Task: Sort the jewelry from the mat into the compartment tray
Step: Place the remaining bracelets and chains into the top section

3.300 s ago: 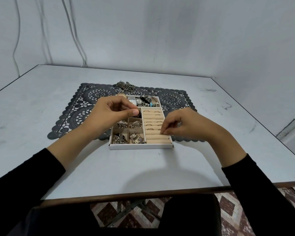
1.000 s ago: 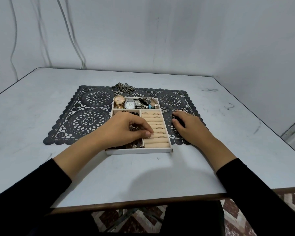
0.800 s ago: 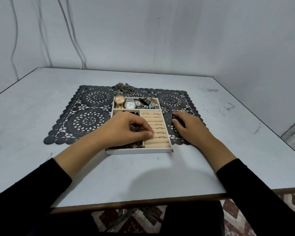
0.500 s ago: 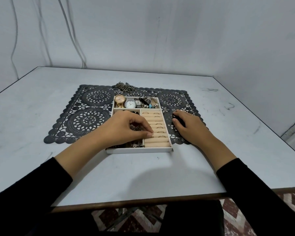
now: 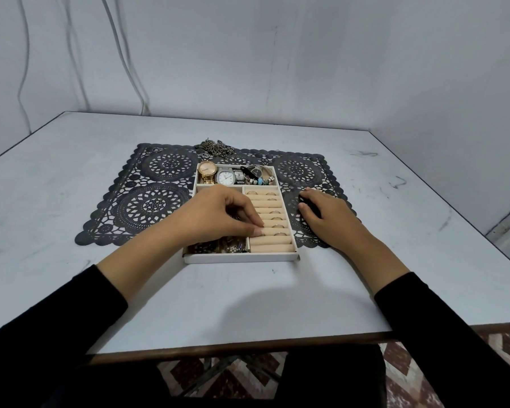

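A white compartment tray [image 5: 242, 257] lies on a black lace mat [image 5: 153, 201]. Its back row holds watches [image 5: 226, 175] and a beaded bracelet [image 5: 259, 181]. The right column of beige ring rolls [image 5: 273, 240] carries several rings. My left hand [image 5: 218, 216] lies over the tray's small left compartments, fingertips pinched at the left end of a ring roll; whether it holds a ring is hidden. My right hand [image 5: 324, 213] rests palm down on the mat just right of the tray, fingers spread, holding nothing. A tangled chain [image 5: 217, 147] lies at the mat's far edge.
The grey table [image 5: 71, 172] ends at a near edge [image 5: 248, 348] close to my body. Walls stand behind and to the right. A small ring-shaped piece [image 5: 156, 149] sits at the mat's far left corner.
Since 3.3 s ago both hands came down from above the tray: the left now pinches at a ring roll, the right moved onto the mat. Over the last second almost nothing moved.
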